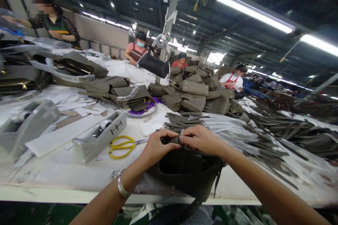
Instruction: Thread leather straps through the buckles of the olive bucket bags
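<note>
A dark olive handbag [182, 179] stands at the table's front edge with its mouth facing me, and a strap hangs from it over the edge. My left hand [160, 146] pinches the bag's far upper edge between thumb and fingers. Close against it, my right hand [199, 139] is closed on the same edge, fingertips almost meeting the left ones. Whatever small part lies between the fingertips is too small to make out. Left of the bag lie yellow-handled scissors [123, 147], blades toward my left hand.
Two grey tape dispensers [101, 135] stand at the left among paper strips. Finished-looking olive bags [190, 93] are piled behind. Many straps [232, 130], some wrapped in white, spread to the right. Several co-workers, one holding a black bag [154, 65], are across the table [66, 179].
</note>
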{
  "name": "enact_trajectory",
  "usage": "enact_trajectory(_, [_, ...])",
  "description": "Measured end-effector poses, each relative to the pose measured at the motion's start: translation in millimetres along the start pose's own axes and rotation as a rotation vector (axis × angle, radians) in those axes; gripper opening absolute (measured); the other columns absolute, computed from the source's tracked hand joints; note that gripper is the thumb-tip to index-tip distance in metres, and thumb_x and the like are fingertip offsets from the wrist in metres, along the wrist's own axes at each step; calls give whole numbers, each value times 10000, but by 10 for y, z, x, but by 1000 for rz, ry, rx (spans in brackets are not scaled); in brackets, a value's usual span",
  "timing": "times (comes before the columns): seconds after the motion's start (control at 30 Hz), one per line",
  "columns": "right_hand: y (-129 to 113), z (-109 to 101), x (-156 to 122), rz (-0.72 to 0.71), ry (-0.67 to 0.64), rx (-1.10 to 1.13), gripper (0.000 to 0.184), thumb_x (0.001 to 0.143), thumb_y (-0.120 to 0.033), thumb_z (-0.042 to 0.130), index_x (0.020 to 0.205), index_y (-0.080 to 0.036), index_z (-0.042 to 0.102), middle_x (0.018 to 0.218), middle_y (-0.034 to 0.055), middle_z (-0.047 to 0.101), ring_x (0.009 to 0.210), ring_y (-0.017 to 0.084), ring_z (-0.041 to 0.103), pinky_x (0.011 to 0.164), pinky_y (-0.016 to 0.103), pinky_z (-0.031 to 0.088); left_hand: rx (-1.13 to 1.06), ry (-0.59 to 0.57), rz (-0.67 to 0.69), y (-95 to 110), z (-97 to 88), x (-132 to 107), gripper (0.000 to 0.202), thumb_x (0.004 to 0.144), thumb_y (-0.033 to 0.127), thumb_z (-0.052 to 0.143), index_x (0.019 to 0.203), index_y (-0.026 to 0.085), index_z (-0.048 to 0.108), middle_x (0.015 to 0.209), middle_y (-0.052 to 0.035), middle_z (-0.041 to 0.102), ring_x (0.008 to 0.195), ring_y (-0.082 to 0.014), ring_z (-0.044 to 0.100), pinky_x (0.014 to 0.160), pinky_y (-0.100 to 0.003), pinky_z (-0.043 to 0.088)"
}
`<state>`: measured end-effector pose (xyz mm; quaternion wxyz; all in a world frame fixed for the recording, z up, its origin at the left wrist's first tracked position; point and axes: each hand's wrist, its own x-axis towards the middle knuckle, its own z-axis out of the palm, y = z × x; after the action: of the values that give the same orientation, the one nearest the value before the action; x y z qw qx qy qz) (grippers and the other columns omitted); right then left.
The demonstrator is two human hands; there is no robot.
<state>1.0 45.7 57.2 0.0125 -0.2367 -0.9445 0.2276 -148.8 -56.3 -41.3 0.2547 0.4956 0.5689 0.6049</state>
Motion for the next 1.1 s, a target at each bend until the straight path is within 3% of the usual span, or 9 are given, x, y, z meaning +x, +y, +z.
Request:
enact_trajectory(0.13, [8, 79, 23, -53, 28, -53, 302, 894, -309, 529, 638, -191, 637, 591, -13, 605, 599, 145, 537, 562, 256, 331, 18, -21, -3, 5, 16, -5, 270, 631, 214, 829, 894, 207, 769, 915, -36, 758, 896, -237, 675, 849, -346, 514])
enact_trajectory(0.27, [-25, 131, -52, -119, 195, -231, 178, 917, -274, 550, 801, -193, 658, 774, 35, 684, 792, 197, 593, 770, 309, 395, 50, -25, -14, 9, -5, 27, 263, 661, 226, 799, 922, 225, 765, 954, -36, 754, 949, -256, 666, 897, -383, 502])
enact_trajectory(0.37, [-32, 138, -128, -90, 316, -205, 101, 916, -183, 527, 985, -194, 599, 915, 46, 686, 927, 209, 590, 914, 349, 378, 59, -34, -11, 2, -11, 53, 264, 675, 267, 783, 936, 231, 759, 980, -41, 750, 966, -270, 666, 911, -402, 506])
enact_trajectory(0.57, [-34, 192, -133, -126, 324, -112, 201, 841, -83, 532, 991, -213, 568, 920, 21, 657, 911, 193, 590, 842, 306, 422, 112, -34, -23, -7, 38, 37, 247, 673, 315, 756, 900, 220, 762, 958, -45, 757, 945, -278, 684, 903, -397, 536])
enact_trajectory(0.67, [-44, 199, -160, -187, 383, -167, 159, 864, -200, 590, 1022, -216, 578, 931, 15, 662, 943, 200, 587, 1017, 394, 344, 133, -26, 1, -16, -38, 39, 314, 693, 375, 729, 971, 235, 768, 1037, -44, 757, 1008, -284, 688, 954, -408, 535])
enact_trajectory(0.73, [-32, 196, -198, -198, 440, -233, 300, 850, -369, 659, 1101, -220, 587, 1078, 48, 659, 1050, 233, 565, 1093, 445, 258, 194, -43, 35, -18, -121, 40, 365, 715, 430, 709, 1032, 257, 763, 1103, -35, 741, 1069, -289, 675, 998, -420, 516])
enact_trajectory(0.8, [1, 200, -226, -201, 433, -297, 434, 813, -484, 694, 1149, -226, 599, 1183, 72, 642, 1111, 256, 548, 1093, 445, 262, 272, -44, 67, -14, -192, 30, 382, 750, 472, 671, 1072, 284, 754, 1136, -17, 727, 1101, -286, 666, 1010, -421, 510])
enact_trajectory(0.93, [60, 215, -225, -217, 302, -404, 271, 849, -443, 670, 1012, -227, 657, 952, 30, 717, 938, 213, 624, 1069, 433, 291, 380, 59, 107, 10, -218, -49, 370, 751, 512, 644, 1051, 329, 761, 1085, 18, 743, 1064, -283, 685, 987, -400, 528])
enact_trajectory(1.1, [-11, 182, -227, -282, 338, -561, 238, 878, -424, 647, 969, -203, 645, 935, 40, 720, 923, 210, 630, 1094, 444, 261, 367, 160, -5, 53, -158, -206, 388, 742, 545, 659, 1052, 335, 761, 1073, 29, 746, 1082, -297, 675, 995, -394, 522])
